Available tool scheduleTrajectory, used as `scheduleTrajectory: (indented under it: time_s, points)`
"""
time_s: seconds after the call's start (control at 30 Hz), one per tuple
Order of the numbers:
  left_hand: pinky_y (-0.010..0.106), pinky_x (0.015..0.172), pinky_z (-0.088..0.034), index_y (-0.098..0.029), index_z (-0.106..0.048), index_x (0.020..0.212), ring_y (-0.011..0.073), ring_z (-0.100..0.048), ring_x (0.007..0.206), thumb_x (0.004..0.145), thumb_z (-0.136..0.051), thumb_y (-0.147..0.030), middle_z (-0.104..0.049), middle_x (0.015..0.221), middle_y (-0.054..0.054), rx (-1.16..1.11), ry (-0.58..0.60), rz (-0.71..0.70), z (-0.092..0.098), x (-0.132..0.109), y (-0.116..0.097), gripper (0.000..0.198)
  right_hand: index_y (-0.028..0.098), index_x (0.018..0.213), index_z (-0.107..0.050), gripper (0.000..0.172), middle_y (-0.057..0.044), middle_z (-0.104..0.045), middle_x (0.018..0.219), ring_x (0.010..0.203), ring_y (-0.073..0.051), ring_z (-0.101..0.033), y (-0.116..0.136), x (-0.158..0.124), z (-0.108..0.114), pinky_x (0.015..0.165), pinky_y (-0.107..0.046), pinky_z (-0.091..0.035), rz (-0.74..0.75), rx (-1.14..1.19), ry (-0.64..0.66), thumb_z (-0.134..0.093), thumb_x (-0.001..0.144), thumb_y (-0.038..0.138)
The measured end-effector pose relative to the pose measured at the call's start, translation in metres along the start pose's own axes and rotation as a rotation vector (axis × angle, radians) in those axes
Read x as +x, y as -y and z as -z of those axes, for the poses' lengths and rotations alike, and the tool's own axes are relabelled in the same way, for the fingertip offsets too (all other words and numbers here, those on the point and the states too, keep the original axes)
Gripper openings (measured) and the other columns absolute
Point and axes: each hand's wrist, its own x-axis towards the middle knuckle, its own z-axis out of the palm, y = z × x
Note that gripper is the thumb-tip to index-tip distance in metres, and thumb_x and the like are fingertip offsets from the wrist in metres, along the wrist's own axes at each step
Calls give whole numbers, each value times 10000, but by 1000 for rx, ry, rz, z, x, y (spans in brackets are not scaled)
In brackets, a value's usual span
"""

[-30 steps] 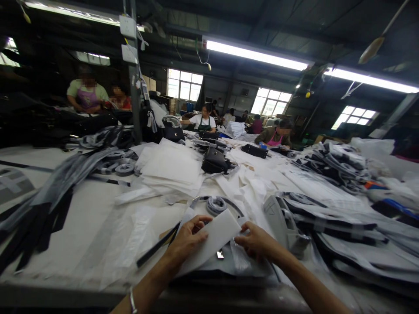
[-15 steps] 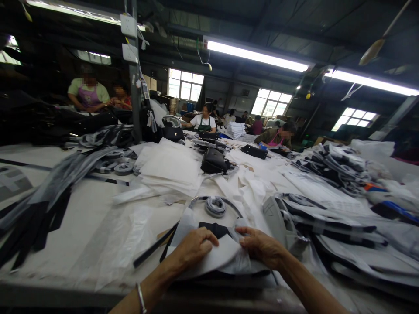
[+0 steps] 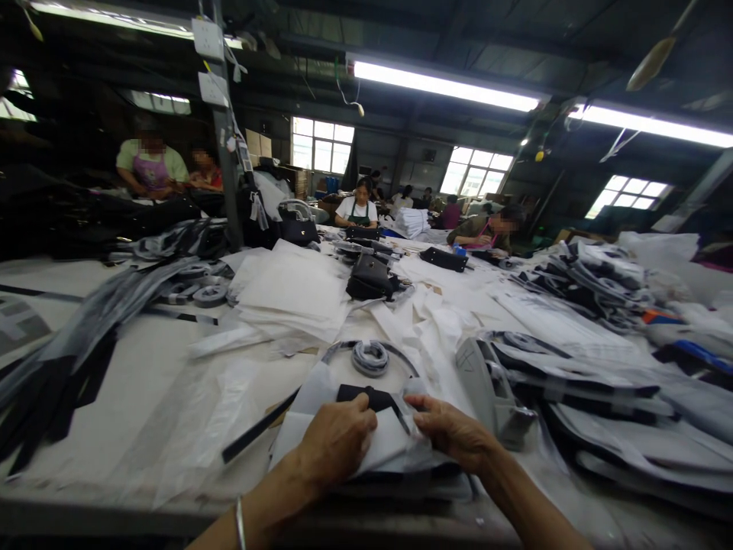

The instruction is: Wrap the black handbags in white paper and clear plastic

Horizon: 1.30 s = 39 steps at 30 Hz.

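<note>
My left grip (image 3: 337, 437) has its fingers bent in against a white sheet (image 3: 385, 441), which lies over part of a black bag (image 3: 372, 396) on the desk (image 3: 154, 382), close in front of me. Whether those fingers pinch the sheet, I cannot tell. My right grip (image 3: 455, 434) has its fingertips at some thin wrap (image 3: 421, 451) on the bag's right side; I cannot tell whether it is grasping or just touching. A coiled strap (image 3: 369, 358) lies just beyond the bag. To the right stands a grey tape dispenser (image 3: 486, 382), near my right grip. Farther off are a stack of white paper (image 3: 289, 286) and a black handbag (image 3: 369, 276).
</note>
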Motion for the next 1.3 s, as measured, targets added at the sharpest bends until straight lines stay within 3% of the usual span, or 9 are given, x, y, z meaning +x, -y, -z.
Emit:
scheduleTrajectory:
  time_s: [0.27, 0.4, 0.57, 0.73, 0.83, 0.93, 1.07, 1.17, 1.3]
  points:
    - [257, 786, -483, -284, -763, 966, 197, -668, 876, 831, -594, -195, -702, 989, 12, -107, 50, -141, 11, 19, 14, 233, 173, 1201, -544, 779, 31, -657, 800, 633, -105, -603, -3, -2, -3, 644, -213, -447, 78, -35, -29, -903, 527, 327]
    - [243, 762, -467, -268, -747, 985, 183, -657, 863, 841, -575, -229, -711, 958, 5, -179, 19, -92, 3, 29, 20, 228, 173, 1232, -559, 765, 63, -576, 695, 571, -106, -519, -11, 1, -5, 564, -230, -363, 201, -220, -85, -861, 584, 445]
    - [248, 666, -441, -229, -655, 1037, 178, -631, 770, 756, -587, -175, -682, 871, -4, -199, -21, 21, -7, 38, 10, 294, 151, 1261, -562, 696, 68, -519, 645, 570, -124, -470, -21, 3, -12, 556, -251, -315, 359, -467, -216, -702, 713, 556]
    - [255, 703, -448, -238, -610, 1048, 178, -628, 802, 769, -588, -174, -667, 889, -12, -188, -15, -4, -18, 47, 4, 288, 171, 1262, -557, 550, 11, -622, 751, 693, -197, -590, -27, 1, -14, 654, -312, -433, 431, -714, -339, -553, 823, 502]
    - [296, 805, -466, -232, -610, 1039, 208, -621, 891, 770, -605, -159, -664, 929, 9, -152, -15, -44, -22, 46, 2, 279, 178, 1214, -586, 458, -76, -694, 978, 930, -269, -648, -29, 0, -14, 857, -400, -476, 515, -923, -488, -544, 839, 437]
    - [353, 925, -455, -206, -604, 1018, 248, -580, 1030, 779, -604, -122, -647, 1026, 58, -111, -37, -79, -26, 40, -3, 253, 202, 1178, -627, 369, -125, -682, 1164, 1138, -329, -600, -28, -4, -22, 998, -496, -432, 679, -1195, -586, -544, 859, 367]
    - [418, 1044, -399, -135, -572, 1127, 283, -515, 1163, 870, -541, -122, -579, 1220, 158, -74, -70, -119, -26, 33, -5, 260, 198, 1343, -562, 442, -129, -569, 1408, 1341, -322, -472, -32, -7, -46, 1136, -528, -336, 885, -1459, -442, -523, 922, 325]
    - [385, 1021, -433, -128, -618, 1072, 259, -573, 1106, 921, -486, -117, -628, 1146, 144, -66, -31, -174, -12, 20, 7, 201, 144, 1477, -418, 597, -161, -458, 1505, 1380, -313, -438, -44, -6, -58, 1144, -527, -353, 752, -1520, -301, -538, 928, 347]
    - [396, 1067, -419, -188, -656, 1115, 258, -598, 1155, 934, -562, -194, -659, 1205, 96, -54, 11, -248, 15, -27, 37, 203, 163, 1470, -451, 549, -139, -411, 1529, 1419, -316, -375, -50, -9, -64, 1174, -579, -275, 572, -1620, -183, -468, 983, 416]
